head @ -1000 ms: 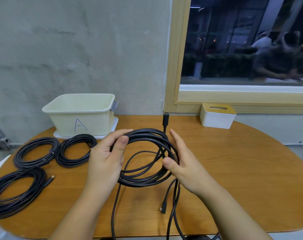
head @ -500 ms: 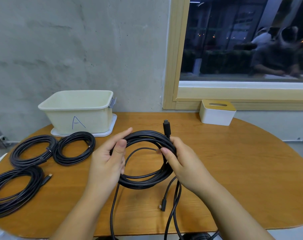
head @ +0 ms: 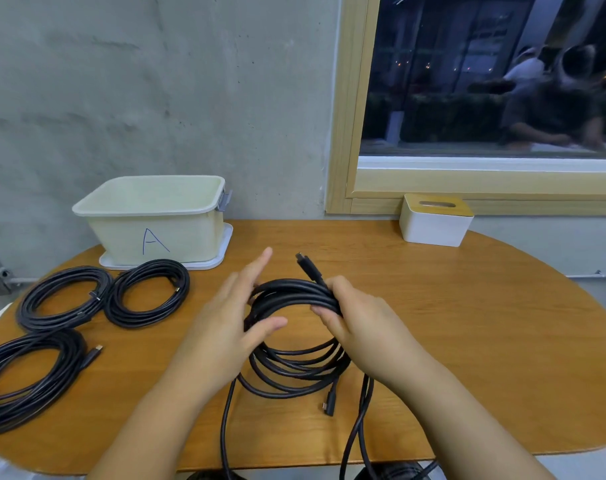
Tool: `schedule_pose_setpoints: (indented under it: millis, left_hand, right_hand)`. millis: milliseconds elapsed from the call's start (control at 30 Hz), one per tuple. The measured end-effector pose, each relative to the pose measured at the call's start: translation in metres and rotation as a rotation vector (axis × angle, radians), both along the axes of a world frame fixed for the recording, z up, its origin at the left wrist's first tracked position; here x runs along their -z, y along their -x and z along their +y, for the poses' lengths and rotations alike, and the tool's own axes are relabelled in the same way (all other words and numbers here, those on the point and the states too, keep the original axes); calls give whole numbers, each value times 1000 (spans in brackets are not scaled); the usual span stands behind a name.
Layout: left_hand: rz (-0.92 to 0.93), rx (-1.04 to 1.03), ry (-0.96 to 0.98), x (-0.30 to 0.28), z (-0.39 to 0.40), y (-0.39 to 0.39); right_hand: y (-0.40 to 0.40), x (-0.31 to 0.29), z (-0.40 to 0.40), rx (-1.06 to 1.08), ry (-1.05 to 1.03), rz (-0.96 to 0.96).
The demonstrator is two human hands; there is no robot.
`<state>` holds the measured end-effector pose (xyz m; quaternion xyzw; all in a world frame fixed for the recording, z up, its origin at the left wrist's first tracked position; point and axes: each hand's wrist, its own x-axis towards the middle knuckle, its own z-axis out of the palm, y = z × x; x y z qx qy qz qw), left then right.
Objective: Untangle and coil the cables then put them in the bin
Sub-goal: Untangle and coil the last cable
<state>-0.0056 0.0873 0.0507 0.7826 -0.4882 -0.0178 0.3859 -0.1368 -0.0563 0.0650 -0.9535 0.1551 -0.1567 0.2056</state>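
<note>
A black cable coil [head: 294,365] hangs over the middle of the table, with loose strands trailing off the front edge. My right hand [head: 357,320] grips the coil's upper right part, and a plug end [head: 306,266] sticks up just above its fingers. My left hand [head: 235,313] is beside the coil's left side with fingers straight and spread, blurred, touching the loops at most lightly. The cream bin [head: 156,220] marked "A" stands at the back left.
Three coiled black cables lie on the table's left: one [head: 64,297], a second [head: 147,292] in front of the bin, a third [head: 28,379] near the front left edge. A white box with a wooden lid [head: 435,220] sits by the window.
My left hand has let go of the coil's left side and opened, fingers now straight. My right hand has closed tighter round the loops near the plug, which has tilted left.
</note>
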Motion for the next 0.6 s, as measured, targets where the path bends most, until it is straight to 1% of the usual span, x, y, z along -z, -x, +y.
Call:
schedule_pose_setpoints:
  millis: [33,133,200,267,300,367,600]
  left_hand:
    - [-140,4,-32,-2,-2,3]
    - [-551,-28,32,-4,-7,7]
    - [-745,-14,0,-5,-12,9]
    - [-866,29,-41,-7,-18,10]
    - [-877,58,-54,-7,-20,10]
    - [-825,107,-77,-8,-21,8]
    - [-454,148,-158,-13,-14,3]
  right_hand:
    - [0,1,1,-14,12,11]
    - [-2,0,5,-62,42,33]
    - [-2,0,6,-85,61,24]
    - [-2,0,6,-96,77,-11]
    - [-2,1,6,-100,85,-30]
    - [0,3,5,-98,80,-74]
    - [5,5,8,-93,53,-240]
